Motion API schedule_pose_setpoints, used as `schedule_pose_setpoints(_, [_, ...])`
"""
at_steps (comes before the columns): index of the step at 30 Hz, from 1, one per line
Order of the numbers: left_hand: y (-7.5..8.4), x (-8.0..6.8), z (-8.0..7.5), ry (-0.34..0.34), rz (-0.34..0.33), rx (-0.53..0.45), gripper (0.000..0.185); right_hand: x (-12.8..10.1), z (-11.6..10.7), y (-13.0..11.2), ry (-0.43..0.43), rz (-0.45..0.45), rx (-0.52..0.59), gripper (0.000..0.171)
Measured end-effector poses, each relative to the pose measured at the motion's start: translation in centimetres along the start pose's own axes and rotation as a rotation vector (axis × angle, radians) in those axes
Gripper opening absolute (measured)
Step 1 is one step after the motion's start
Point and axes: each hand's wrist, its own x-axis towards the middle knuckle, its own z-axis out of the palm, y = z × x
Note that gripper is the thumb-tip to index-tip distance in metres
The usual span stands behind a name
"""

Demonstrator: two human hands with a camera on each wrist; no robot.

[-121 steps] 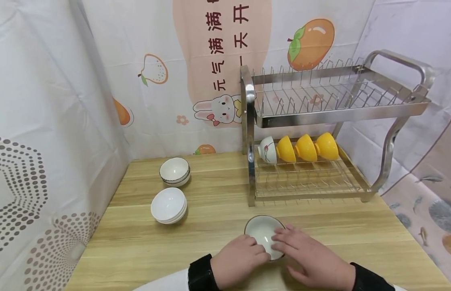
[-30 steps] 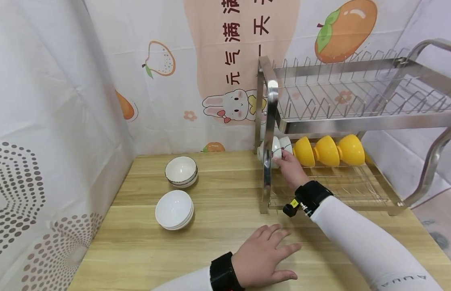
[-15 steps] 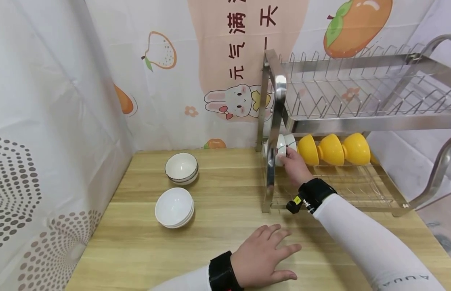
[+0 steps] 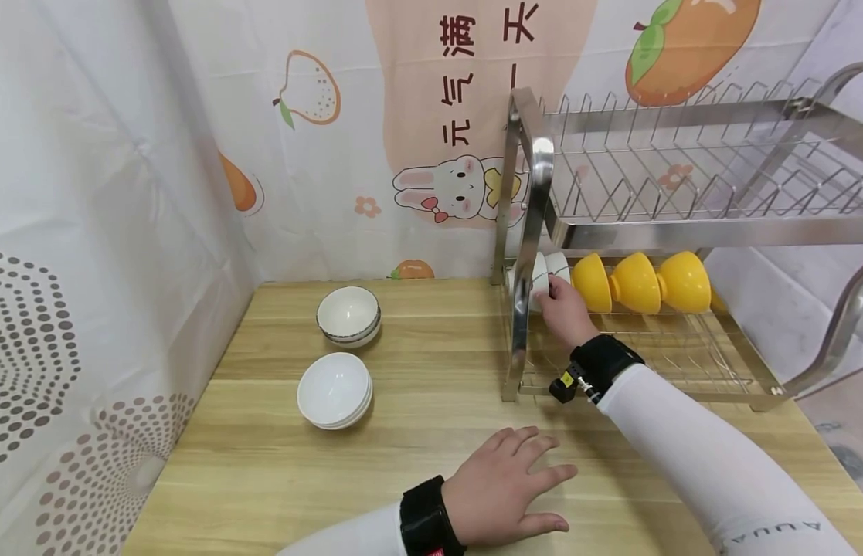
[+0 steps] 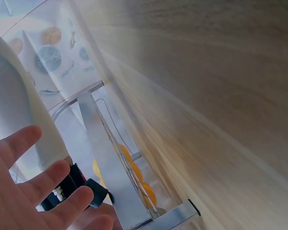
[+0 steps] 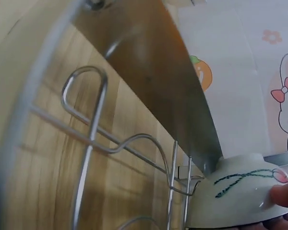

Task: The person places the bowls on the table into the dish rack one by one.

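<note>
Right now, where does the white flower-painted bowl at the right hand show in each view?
Head: flower-painted bowl on the dish rack's lower tier, left of the yellow bowls.
Left wrist: not in view.
Right wrist: lower right, a fingertip on it.
Shared landmark: the rack's steel front post.

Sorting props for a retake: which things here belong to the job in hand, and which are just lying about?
In the job: right hand, flowered white bowl, dish rack, yellow bowls.
Lying about: rimmed bowl stack, white bowl stack, left hand flat on the table.
</note>
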Motion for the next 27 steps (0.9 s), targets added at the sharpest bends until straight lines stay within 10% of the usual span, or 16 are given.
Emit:
schedule_pose_setpoints(15, [0.4,0.0,-0.2,0.046,-0.008,0.028,0.063,-0.9,0.7,-0.7,-0.034,-0.024,0.204,0.06])
schedule_pose_setpoints(27, [0.8,-0.1,-0.7,0.06,-0.012,0.027,0.063,-2.8,0.7,-0.6,-0.071,-0.027,0.167,0.061])
